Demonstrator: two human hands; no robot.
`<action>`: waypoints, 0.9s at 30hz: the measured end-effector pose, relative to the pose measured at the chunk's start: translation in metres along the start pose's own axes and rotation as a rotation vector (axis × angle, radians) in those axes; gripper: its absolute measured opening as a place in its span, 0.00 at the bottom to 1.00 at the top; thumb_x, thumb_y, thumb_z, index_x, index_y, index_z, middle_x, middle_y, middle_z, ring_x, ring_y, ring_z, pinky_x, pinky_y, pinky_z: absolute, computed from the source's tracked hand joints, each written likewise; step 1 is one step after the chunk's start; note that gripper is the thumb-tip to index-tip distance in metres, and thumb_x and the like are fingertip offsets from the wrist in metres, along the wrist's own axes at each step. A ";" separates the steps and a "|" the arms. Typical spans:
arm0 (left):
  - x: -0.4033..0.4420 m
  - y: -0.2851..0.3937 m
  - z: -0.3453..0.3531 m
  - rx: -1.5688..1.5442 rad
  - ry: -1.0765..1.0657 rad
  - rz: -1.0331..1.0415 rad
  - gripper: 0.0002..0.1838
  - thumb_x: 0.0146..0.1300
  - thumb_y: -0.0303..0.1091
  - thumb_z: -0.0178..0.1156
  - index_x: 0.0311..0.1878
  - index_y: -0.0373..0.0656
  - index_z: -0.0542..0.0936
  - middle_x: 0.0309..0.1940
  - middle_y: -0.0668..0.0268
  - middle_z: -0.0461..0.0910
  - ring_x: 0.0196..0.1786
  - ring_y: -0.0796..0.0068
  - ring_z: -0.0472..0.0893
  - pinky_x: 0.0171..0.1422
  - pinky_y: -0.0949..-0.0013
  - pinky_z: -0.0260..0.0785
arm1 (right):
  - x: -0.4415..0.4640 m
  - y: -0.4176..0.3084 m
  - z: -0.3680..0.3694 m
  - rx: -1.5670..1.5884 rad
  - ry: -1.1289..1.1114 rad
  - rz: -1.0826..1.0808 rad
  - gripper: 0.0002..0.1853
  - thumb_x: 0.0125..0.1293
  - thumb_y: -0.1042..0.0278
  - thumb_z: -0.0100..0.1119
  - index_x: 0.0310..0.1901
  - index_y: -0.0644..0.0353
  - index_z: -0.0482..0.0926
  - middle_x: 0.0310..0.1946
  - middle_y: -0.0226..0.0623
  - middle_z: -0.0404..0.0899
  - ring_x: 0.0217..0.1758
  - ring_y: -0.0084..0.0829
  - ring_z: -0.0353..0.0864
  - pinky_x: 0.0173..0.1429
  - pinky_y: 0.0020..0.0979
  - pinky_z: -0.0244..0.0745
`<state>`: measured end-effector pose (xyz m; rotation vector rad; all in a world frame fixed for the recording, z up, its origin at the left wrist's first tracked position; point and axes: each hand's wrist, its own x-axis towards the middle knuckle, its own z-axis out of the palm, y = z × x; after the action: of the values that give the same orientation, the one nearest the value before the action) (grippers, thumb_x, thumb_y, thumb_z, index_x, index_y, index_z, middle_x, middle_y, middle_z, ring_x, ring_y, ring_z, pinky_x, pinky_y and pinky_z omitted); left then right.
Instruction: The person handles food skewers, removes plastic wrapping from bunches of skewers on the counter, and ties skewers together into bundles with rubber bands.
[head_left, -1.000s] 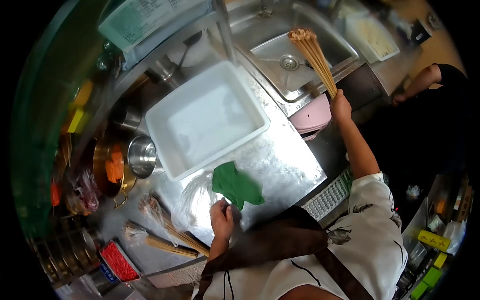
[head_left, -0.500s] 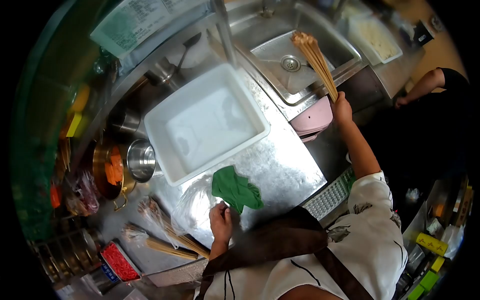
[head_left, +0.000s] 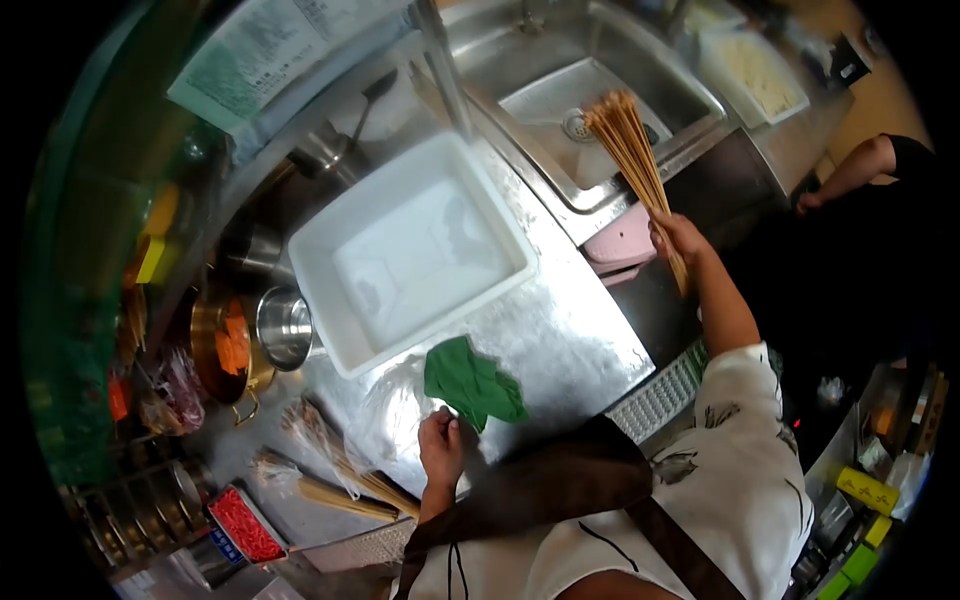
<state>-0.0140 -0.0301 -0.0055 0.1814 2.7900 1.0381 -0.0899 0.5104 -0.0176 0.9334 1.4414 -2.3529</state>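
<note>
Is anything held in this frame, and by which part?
Sticks, a bundle: the right hand holds them near the end closer to the person, tips poking out past it. Whether the left hand holds anything can't be told.

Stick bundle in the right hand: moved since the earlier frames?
Yes. Against the sink drain, the stick bundle's fanned end has come back toward the person; its lower end now pokes out past the right hand.
</note>
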 end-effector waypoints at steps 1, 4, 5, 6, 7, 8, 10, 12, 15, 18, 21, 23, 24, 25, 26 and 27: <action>-0.005 0.003 -0.001 -0.001 -0.013 -0.002 0.10 0.59 0.30 0.56 0.43 0.39 0.73 0.36 0.59 0.73 0.39 0.62 0.74 0.46 0.63 0.67 | -0.007 -0.003 0.000 -0.063 0.035 -0.032 0.21 0.65 0.46 0.48 0.30 0.59 0.69 0.13 0.28 0.66 0.10 0.16 0.60 0.13 0.18 0.57; 0.003 0.010 -0.001 -0.048 0.005 -0.030 0.10 0.59 0.30 0.56 0.43 0.39 0.73 0.35 0.59 0.72 0.39 0.62 0.74 0.45 0.63 0.67 | -0.023 -0.010 0.017 -0.039 -0.041 -0.086 0.19 0.65 0.48 0.50 0.30 0.58 0.69 0.14 0.27 0.65 0.09 0.16 0.59 0.13 0.18 0.56; 0.003 0.010 -0.002 -0.020 0.018 -0.001 0.10 0.58 0.29 0.56 0.43 0.39 0.73 0.34 0.59 0.72 0.39 0.62 0.74 0.45 0.63 0.67 | -0.030 -0.008 0.020 0.054 -0.126 -0.097 0.18 0.65 0.49 0.50 0.31 0.58 0.69 0.14 0.27 0.64 0.10 0.16 0.58 0.13 0.18 0.55; 0.001 0.010 -0.002 0.011 0.024 0.027 0.09 0.58 0.29 0.56 0.43 0.39 0.73 0.34 0.59 0.72 0.38 0.62 0.74 0.44 0.62 0.67 | -0.026 0.000 0.017 0.055 -0.125 -0.088 0.18 0.65 0.49 0.50 0.31 0.58 0.69 0.14 0.27 0.64 0.10 0.16 0.58 0.13 0.18 0.55; -0.003 0.010 -0.002 0.015 0.011 0.022 0.09 0.58 0.29 0.56 0.43 0.39 0.73 0.34 0.59 0.72 0.38 0.62 0.74 0.44 0.62 0.67 | -0.023 0.014 0.011 0.028 -0.104 -0.068 0.18 0.65 0.49 0.51 0.31 0.58 0.69 0.14 0.27 0.64 0.10 0.16 0.58 0.13 0.18 0.55; -0.003 0.008 0.000 0.011 -0.003 -0.018 0.09 0.58 0.29 0.56 0.42 0.39 0.73 0.34 0.59 0.72 0.38 0.62 0.74 0.44 0.62 0.66 | -0.019 0.025 0.007 0.000 -0.086 -0.058 0.18 0.65 0.49 0.51 0.31 0.58 0.69 0.14 0.26 0.64 0.10 0.16 0.58 0.13 0.18 0.55; 0.008 0.011 0.000 0.007 0.002 -0.046 0.09 0.58 0.29 0.56 0.42 0.39 0.73 0.33 0.59 0.72 0.38 0.62 0.73 0.44 0.63 0.66 | -0.014 0.025 0.007 0.015 -0.030 0.010 0.18 0.64 0.49 0.51 0.31 0.58 0.70 0.14 0.26 0.64 0.11 0.15 0.58 0.13 0.18 0.55; 0.002 0.016 -0.002 0.000 0.012 -0.014 0.09 0.57 0.29 0.56 0.42 0.40 0.73 0.33 0.60 0.72 0.38 0.61 0.73 0.44 0.62 0.66 | -0.020 0.015 0.002 -0.016 -0.019 0.000 0.18 0.64 0.49 0.52 0.31 0.58 0.70 0.14 0.26 0.64 0.11 0.15 0.59 0.13 0.18 0.56; 0.002 0.012 0.000 0.024 -0.011 -0.065 0.10 0.57 0.29 0.57 0.42 0.40 0.72 0.33 0.60 0.72 0.39 0.60 0.73 0.45 0.62 0.65 | -0.028 0.014 0.009 0.036 -0.097 -0.046 0.19 0.64 0.49 0.52 0.32 0.59 0.70 0.14 0.26 0.65 0.11 0.16 0.59 0.12 0.18 0.56; 0.001 0.010 0.002 0.016 0.040 -0.015 0.10 0.56 0.29 0.57 0.42 0.41 0.72 0.34 0.59 0.72 0.39 0.60 0.73 0.46 0.62 0.65 | -0.021 0.034 0.001 -0.060 -0.078 0.006 0.19 0.64 0.49 0.53 0.32 0.61 0.69 0.14 0.28 0.65 0.11 0.18 0.60 0.14 0.21 0.57; 0.001 0.004 0.001 0.028 -0.025 -0.050 0.11 0.56 0.28 0.57 0.43 0.40 0.72 0.35 0.59 0.72 0.40 0.61 0.73 0.46 0.62 0.66 | -0.021 0.026 -0.001 -0.019 -0.050 0.039 0.19 0.63 0.49 0.53 0.32 0.61 0.70 0.14 0.29 0.66 0.11 0.19 0.60 0.14 0.21 0.58; 0.001 0.004 0.003 -0.005 -0.008 -0.052 0.12 0.56 0.28 0.57 0.44 0.40 0.72 0.35 0.59 0.72 0.40 0.61 0.73 0.46 0.62 0.66 | -0.028 0.020 0.002 -0.046 -0.007 0.051 0.18 0.63 0.51 0.54 0.31 0.61 0.70 0.14 0.30 0.66 0.11 0.20 0.62 0.15 0.21 0.59; 0.000 0.004 0.004 -0.036 0.007 -0.057 0.12 0.56 0.28 0.57 0.44 0.40 0.72 0.36 0.59 0.72 0.40 0.61 0.73 0.46 0.63 0.67 | -0.032 0.021 0.003 -0.046 -0.003 0.049 0.18 0.63 0.51 0.54 0.31 0.61 0.70 0.14 0.30 0.66 0.11 0.20 0.62 0.15 0.21 0.59; 0.001 0.003 0.005 -0.039 0.010 -0.052 0.12 0.56 0.28 0.57 0.44 0.40 0.72 0.36 0.59 0.72 0.40 0.61 0.73 0.46 0.63 0.67 | -0.034 0.021 0.005 -0.112 0.003 -0.023 0.16 0.63 0.55 0.55 0.32 0.61 0.70 0.15 0.30 0.67 0.12 0.20 0.63 0.16 0.21 0.61; 0.001 0.002 0.004 -0.036 0.005 -0.049 0.13 0.56 0.28 0.57 0.45 0.40 0.72 0.36 0.59 0.72 0.40 0.62 0.73 0.46 0.63 0.67 | -0.034 0.020 0.006 -0.178 0.008 -0.091 0.14 0.62 0.58 0.56 0.32 0.62 0.71 0.16 0.30 0.68 0.13 0.20 0.65 0.17 0.21 0.62; -0.001 0.002 0.004 -0.031 -0.003 -0.050 0.13 0.55 0.28 0.57 0.45 0.40 0.72 0.36 0.59 0.72 0.40 0.62 0.74 0.46 0.63 0.67 | -0.031 0.022 0.005 -0.181 0.006 -0.089 0.14 0.62 0.58 0.56 0.32 0.62 0.71 0.16 0.30 0.68 0.13 0.20 0.65 0.17 0.21 0.62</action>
<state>-0.0125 -0.0263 -0.0073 0.1086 2.7585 1.0678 -0.0569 0.4916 -0.0128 0.8452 1.6977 -2.2346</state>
